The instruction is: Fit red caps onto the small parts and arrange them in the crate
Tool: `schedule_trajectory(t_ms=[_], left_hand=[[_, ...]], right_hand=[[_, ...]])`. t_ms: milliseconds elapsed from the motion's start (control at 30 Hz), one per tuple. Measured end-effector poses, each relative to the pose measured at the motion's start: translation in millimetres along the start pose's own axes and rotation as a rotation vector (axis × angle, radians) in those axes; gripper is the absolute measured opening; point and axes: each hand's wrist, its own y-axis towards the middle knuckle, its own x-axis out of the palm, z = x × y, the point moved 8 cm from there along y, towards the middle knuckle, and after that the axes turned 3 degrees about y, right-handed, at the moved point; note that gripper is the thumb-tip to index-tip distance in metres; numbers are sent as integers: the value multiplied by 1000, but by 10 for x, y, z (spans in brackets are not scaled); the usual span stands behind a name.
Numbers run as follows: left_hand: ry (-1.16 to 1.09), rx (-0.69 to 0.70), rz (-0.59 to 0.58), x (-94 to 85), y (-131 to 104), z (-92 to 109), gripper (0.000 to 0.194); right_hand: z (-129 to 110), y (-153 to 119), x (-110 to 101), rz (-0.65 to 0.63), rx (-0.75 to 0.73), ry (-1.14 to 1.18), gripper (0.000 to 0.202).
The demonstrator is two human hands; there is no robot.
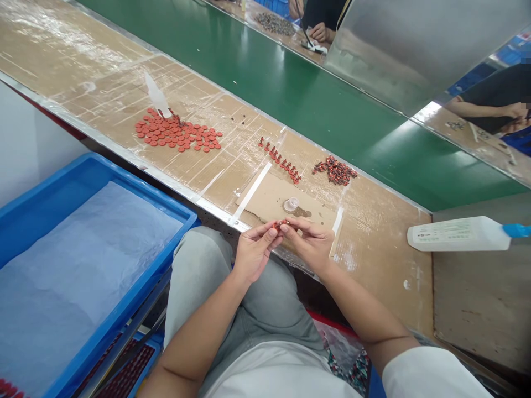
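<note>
At the far left, a blue tray [50,210] sits beside and below the counter [50,72], a pale sheet [91,265] lining its bottom. Next, on the counter, lies a spread of red discs [178,135], with a slim white strip [156,95] at its far edge and a few darker pieces [176,117] beside that. The left hand [254,251] is at the counter's near edge, thumb and fingers closed together on a small red piece [279,225], which is held up between both hands. Beyond, slightly to the right, small red-and-dark parts [277,158] stand in a slanting row. Nearer, on a flat cardboard sheet [265,193], is a small clear cup [292,204] with a dark stain [305,213] beside it. The right hand [313,243] pinches the same piece from its side, its fingertips close to the left's. Farther right, past the cardboard, is a loose heap of red-and-dark bits [335,170]. At the far right, a whitish bottle [460,233] lies on its side, blue cap [516,230] pointing right.
</note>
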Motion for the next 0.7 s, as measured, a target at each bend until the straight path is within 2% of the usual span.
schedule_trajectory(t_ms=[400,700], left_hand=[[-12,-15,9,17,-9,-7,24],[-3,-14,-6,30,-13,-8,24]], right_hand=[[96,-11,-4,24,116,25,22],[191,-39,2,7,201,135,24]])
